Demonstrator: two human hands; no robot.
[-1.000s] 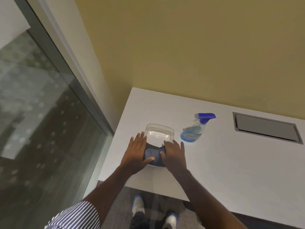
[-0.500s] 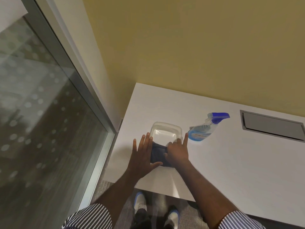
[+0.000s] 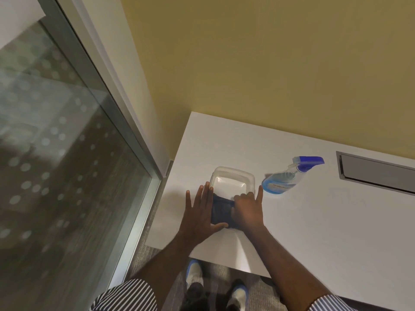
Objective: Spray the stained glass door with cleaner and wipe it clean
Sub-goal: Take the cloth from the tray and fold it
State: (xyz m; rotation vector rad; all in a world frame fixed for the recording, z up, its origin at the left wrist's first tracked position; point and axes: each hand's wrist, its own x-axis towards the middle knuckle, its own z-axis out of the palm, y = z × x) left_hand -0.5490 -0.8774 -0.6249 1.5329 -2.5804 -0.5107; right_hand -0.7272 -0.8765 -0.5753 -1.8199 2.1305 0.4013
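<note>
on the white table, one clear tub held part of one dark cloth; your left hand lay flat, your right hand gripped the cloth; one spray bottle stood beside.

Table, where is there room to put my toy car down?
The table is bare on the right, between the spray bottle, the grey panel and the near edge. Another free strip lies behind the clear tub by the yellow wall. It is crowded where both hands meet the dark cloth.
</note>
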